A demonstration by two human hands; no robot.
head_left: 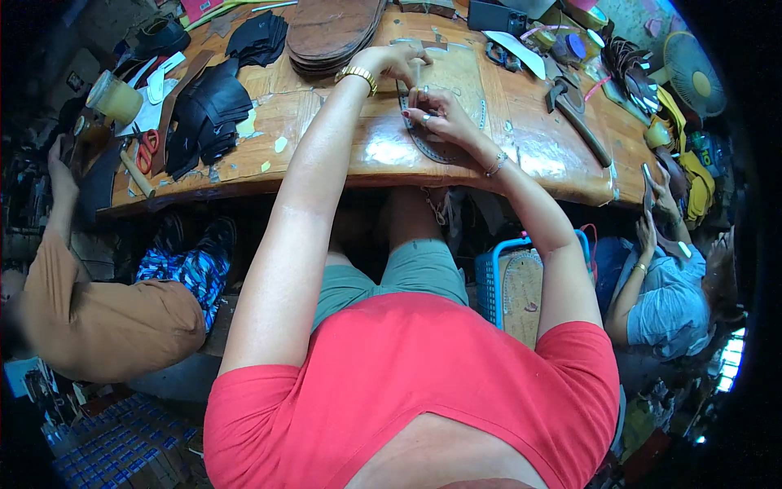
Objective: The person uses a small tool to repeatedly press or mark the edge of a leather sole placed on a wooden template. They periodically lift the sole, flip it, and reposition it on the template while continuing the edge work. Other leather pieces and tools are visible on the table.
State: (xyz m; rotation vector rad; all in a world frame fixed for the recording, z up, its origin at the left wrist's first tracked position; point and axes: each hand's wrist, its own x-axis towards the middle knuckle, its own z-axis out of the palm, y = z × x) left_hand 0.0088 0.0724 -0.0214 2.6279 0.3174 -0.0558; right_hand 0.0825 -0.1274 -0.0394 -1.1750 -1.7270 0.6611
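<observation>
A tan, rounded flat piece [456,77], apparently leather, lies before me with a row of small marks or holes along its right edge. A dark curved strip [432,149] runs along its near left rim. My left hand [397,63], below a gold watch, reaches over its upper left part with fingers bent; what they grip is hidden. My right hand [440,116], with rings and a bracelet, is closed in a pinch just nearer to me. Something thin and pale shows between the two hands, too small to name.
Stacked brown leather ovals [332,37] and black leather pieces [210,110] lie left, with red-handled scissors [147,151]. A hammer [580,122] lies right, before a fan [694,73]. A blue basket [489,285] stands by my right arm. People sit on both sides.
</observation>
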